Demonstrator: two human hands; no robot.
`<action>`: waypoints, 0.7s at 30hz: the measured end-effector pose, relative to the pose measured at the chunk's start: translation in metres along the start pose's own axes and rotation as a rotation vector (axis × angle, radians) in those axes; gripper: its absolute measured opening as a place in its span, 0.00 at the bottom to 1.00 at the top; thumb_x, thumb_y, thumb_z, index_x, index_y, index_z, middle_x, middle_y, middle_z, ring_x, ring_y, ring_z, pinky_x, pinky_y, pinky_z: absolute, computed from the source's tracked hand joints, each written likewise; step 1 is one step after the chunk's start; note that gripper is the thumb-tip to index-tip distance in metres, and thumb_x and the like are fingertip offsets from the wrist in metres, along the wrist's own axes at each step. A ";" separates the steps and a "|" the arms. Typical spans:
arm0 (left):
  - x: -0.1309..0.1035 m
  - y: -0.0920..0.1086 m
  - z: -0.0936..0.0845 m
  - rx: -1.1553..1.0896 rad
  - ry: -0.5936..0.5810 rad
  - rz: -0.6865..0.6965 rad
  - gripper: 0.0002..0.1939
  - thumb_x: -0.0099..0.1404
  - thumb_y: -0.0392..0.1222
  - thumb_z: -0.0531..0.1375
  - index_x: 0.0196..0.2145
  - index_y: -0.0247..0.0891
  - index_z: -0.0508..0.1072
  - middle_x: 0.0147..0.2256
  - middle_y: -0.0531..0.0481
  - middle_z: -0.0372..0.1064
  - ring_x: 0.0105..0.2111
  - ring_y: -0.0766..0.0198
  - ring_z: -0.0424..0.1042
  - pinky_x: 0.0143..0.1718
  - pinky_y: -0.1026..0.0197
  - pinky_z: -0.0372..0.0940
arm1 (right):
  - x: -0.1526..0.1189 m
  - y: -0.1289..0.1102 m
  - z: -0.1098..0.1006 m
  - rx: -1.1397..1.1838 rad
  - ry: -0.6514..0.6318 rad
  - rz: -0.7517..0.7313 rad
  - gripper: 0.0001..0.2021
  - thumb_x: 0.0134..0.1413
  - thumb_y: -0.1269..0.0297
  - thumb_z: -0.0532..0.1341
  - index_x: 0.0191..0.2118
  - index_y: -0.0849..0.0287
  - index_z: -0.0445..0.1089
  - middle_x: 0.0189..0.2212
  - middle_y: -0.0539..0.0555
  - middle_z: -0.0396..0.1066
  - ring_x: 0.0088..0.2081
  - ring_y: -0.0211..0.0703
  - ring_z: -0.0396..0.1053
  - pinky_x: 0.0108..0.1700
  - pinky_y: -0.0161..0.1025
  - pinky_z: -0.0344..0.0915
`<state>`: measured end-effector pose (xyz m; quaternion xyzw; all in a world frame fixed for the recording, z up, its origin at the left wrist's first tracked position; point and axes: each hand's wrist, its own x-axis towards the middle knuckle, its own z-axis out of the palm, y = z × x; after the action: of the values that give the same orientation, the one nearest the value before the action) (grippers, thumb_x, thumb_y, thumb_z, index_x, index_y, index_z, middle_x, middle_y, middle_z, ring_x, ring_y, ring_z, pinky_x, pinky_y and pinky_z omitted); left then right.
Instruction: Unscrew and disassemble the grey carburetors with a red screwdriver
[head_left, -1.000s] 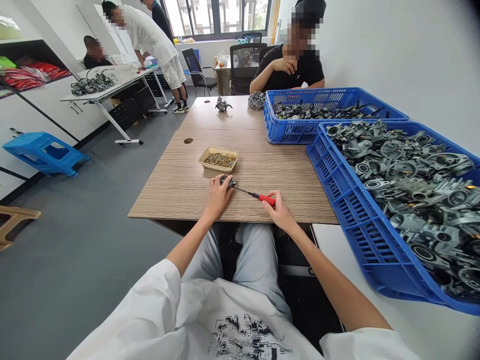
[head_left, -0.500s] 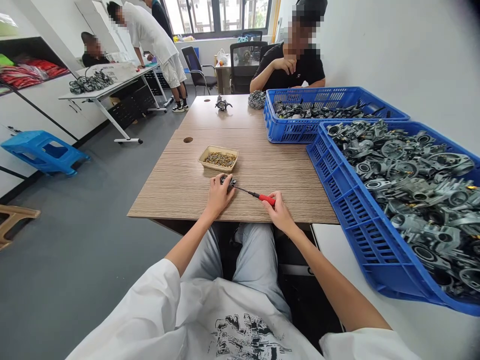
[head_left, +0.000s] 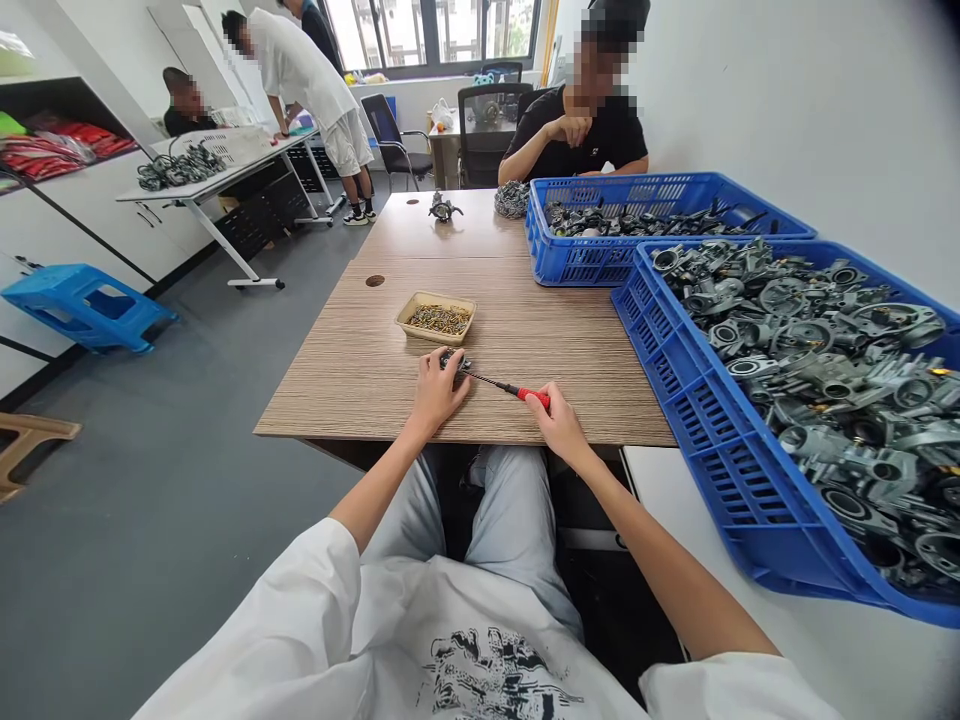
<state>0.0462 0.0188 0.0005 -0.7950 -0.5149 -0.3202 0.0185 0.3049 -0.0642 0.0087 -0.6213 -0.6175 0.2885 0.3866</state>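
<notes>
My left hand (head_left: 437, 392) grips a small grey metal part (head_left: 455, 362) against the wooden table (head_left: 337, 370), near its front edge. To the right, my right hand (head_left: 559, 420) is closed round the red handle of a screwdriver (head_left: 534, 397). The screwdriver's dark shaft points left, and its tip reaches the metal part; the exact contact point is too small to make out. Just beyond my left hand sits a beige tray (head_left: 406, 331) full of small brass and silver-coloured pieces.
Two blue crates (head_left: 675, 400) (head_left: 570, 264) of metal parts stand along the right side. Farther back on the table are another metal part (head_left: 445, 208) and a grey wiry bundle (head_left: 513, 199). A person (head_left: 577, 135) in black sits at the far end.
</notes>
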 end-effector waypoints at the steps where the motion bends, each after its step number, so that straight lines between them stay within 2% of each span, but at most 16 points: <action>1: 0.000 0.000 0.000 0.001 0.001 0.001 0.26 0.73 0.47 0.60 0.66 0.40 0.69 0.61 0.34 0.60 0.59 0.43 0.59 0.63 0.42 0.63 | 0.000 0.000 0.000 0.002 0.004 -0.003 0.18 0.69 0.43 0.54 0.35 0.50 0.56 0.22 0.44 0.60 0.25 0.44 0.60 0.31 0.40 0.53; 14: 0.001 0.000 -0.001 -0.005 -0.005 -0.010 0.25 0.73 0.46 0.59 0.66 0.41 0.69 0.61 0.35 0.61 0.60 0.42 0.60 0.63 0.41 0.63 | 0.004 0.001 0.003 -0.052 0.038 -0.019 0.24 0.70 0.41 0.52 0.27 0.52 0.52 0.21 0.44 0.53 0.25 0.41 0.53 0.31 0.40 0.49; 21: 0.000 -0.001 0.000 0.002 -0.005 -0.015 0.26 0.73 0.46 0.60 0.66 0.42 0.69 0.61 0.36 0.61 0.60 0.43 0.60 0.63 0.42 0.63 | 0.004 -0.004 0.002 -0.074 0.010 -0.031 0.28 0.70 0.39 0.49 0.25 0.53 0.59 0.21 0.49 0.64 0.26 0.43 0.60 0.32 0.40 0.52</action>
<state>0.0458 0.0196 0.0000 -0.7920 -0.5211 -0.3178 0.0159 0.3019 -0.0600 0.0114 -0.6267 -0.6355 0.2565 0.3708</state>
